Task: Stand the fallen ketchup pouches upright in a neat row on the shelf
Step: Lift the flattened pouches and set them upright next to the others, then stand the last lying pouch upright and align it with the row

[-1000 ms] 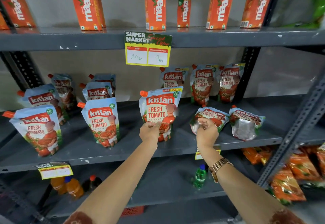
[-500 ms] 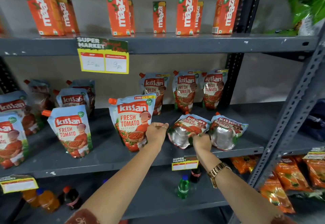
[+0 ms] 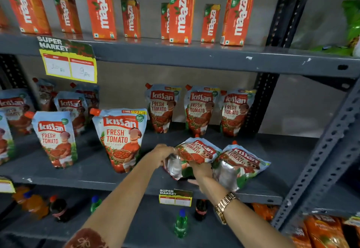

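On the grey middle shelf (image 3: 58, 175), upright ketchup pouches (image 3: 121, 138) at my left, a fallen pouch (image 3: 196, 151) (tilted, silver base towards me) gripped by my left hand (image 3: 165, 152) and right hand (image 3: 201, 169), another fallen pouch (image 3: 239, 164) just beside it.

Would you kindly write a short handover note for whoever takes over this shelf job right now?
Left hand and right hand: both grip the near fallen pouch, which is tilted back, foil base toward you.
Second fallen pouch: lies just to its right, untouched.
Done: front row pouch beside the left hand and another pouch further left stand upright; three more stand at the back.
Left: stand the held pouch up, then the second, in line on the shelf.
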A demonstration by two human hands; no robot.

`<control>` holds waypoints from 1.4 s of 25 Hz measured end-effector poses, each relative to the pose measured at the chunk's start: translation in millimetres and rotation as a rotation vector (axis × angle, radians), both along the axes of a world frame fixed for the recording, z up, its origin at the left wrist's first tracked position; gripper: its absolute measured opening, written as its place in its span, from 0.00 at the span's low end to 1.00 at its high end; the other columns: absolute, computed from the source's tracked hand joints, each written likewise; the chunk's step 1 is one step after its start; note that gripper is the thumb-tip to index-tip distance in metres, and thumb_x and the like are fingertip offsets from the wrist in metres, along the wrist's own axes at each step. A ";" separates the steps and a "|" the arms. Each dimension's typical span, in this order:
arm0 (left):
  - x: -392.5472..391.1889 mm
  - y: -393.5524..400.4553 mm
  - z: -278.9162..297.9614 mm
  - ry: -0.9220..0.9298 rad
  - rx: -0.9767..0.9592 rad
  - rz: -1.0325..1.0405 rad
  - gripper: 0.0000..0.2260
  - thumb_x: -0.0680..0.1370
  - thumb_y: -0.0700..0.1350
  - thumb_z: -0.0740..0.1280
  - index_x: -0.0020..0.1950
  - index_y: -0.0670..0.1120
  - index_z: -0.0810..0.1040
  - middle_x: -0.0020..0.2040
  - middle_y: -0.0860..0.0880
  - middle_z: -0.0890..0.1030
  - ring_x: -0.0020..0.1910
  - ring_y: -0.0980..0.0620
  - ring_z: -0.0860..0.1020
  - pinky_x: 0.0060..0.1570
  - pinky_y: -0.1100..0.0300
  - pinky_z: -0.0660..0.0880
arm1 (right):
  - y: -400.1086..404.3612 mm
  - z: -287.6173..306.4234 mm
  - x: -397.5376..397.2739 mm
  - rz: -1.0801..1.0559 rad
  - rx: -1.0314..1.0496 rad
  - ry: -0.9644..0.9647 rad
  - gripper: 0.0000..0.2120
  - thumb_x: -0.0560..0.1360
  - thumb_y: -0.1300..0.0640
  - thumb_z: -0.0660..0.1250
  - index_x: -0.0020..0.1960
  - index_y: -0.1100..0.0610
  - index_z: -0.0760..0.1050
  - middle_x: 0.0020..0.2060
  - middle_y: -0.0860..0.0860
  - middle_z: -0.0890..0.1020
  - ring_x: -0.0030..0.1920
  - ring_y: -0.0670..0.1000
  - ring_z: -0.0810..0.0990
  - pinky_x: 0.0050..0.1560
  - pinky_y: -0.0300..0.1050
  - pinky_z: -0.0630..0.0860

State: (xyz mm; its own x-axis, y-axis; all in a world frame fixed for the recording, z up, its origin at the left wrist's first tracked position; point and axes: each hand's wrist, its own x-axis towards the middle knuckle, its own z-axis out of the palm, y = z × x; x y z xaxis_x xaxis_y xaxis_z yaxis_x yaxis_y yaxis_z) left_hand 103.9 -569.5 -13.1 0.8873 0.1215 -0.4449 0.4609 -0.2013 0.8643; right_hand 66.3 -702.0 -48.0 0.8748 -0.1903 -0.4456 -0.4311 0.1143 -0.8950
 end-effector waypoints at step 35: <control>-35.9 14.6 15.4 -0.478 -0.106 0.158 0.15 0.74 0.29 0.63 0.59 0.38 0.73 0.61 0.40 0.79 0.62 0.44 0.76 0.57 0.52 0.75 | 12.4 32.8 -1.6 -0.392 -0.385 -0.488 0.12 0.70 0.74 0.59 0.40 0.57 0.69 0.33 0.50 0.75 0.41 0.52 0.75 0.40 0.42 0.71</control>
State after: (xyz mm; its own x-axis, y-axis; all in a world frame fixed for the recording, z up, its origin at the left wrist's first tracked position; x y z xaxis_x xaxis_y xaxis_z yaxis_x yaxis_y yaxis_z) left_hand 68.0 -554.9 2.3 0.9691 0.2464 -0.0115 0.0272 -0.0606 0.9978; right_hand 64.6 -689.6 -15.3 0.7920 -0.5945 0.1390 0.0351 -0.1829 -0.9825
